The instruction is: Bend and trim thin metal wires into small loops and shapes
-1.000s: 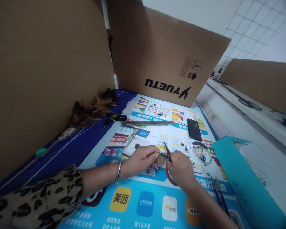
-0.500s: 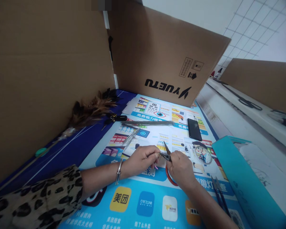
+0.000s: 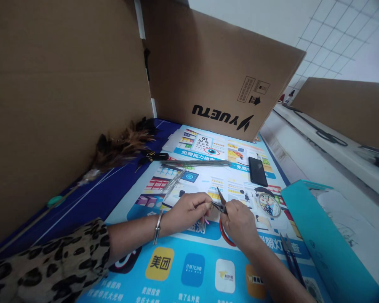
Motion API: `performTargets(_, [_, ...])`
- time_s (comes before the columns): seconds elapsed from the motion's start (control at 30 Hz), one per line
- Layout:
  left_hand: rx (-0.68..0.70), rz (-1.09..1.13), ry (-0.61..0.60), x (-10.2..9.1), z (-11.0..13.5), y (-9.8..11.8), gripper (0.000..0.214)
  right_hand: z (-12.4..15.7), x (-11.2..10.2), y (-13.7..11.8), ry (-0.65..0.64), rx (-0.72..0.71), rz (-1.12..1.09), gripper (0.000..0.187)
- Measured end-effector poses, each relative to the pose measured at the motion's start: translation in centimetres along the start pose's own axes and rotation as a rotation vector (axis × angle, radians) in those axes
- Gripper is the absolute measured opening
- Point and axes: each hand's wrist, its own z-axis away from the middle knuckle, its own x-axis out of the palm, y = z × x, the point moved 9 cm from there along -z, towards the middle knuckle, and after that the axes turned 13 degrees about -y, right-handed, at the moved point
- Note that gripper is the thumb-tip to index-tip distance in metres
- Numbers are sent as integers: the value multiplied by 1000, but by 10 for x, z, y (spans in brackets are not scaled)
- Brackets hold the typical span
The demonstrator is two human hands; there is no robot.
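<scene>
My right hand (image 3: 240,221) is closed around small pliers (image 3: 221,207), whose jaws point left to the fingertips of my left hand (image 3: 189,210). My left thumb and forefinger are pinched together at the jaw tips; what they hold is too small to make out. A bit of pink (image 3: 206,220) shows under the left fingers. Partly hidden below my right hand is a pair of scissors with a red handle (image 3: 225,233); a dark pointed blade (image 3: 220,194) sticks out above the hand. Beyond my hands lie thin metal wires (image 3: 196,163), with a shorter bundle (image 3: 174,180) nearer the left hand.
A black phone (image 3: 257,171) and a round clear container (image 3: 269,205) lie to the right. Another dark tool (image 3: 291,256) rests beside a teal box (image 3: 322,235). Cardboard panels (image 3: 221,71) stand behind and left; a feather duster (image 3: 123,143) lies along the left one.
</scene>
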Motion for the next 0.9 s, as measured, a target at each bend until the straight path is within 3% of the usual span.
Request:
performTargets(0.37, [-4,151,-5,1,-4,-4,22,-3,0,11,-41,68,-54,13])
performTargets(0.57, [-61,93,80,-7,-7,-14,23,3,-4,50,-65,340,-527,23])
performTargets(0.7, [-56,-115,79,-8,-6,-7,18,5,-3,33,-155,315,-850,25])
performTargets(0.9, [-44,-209,44,-3,-7,-2,17,4,6,12,-238,283,-959,20])
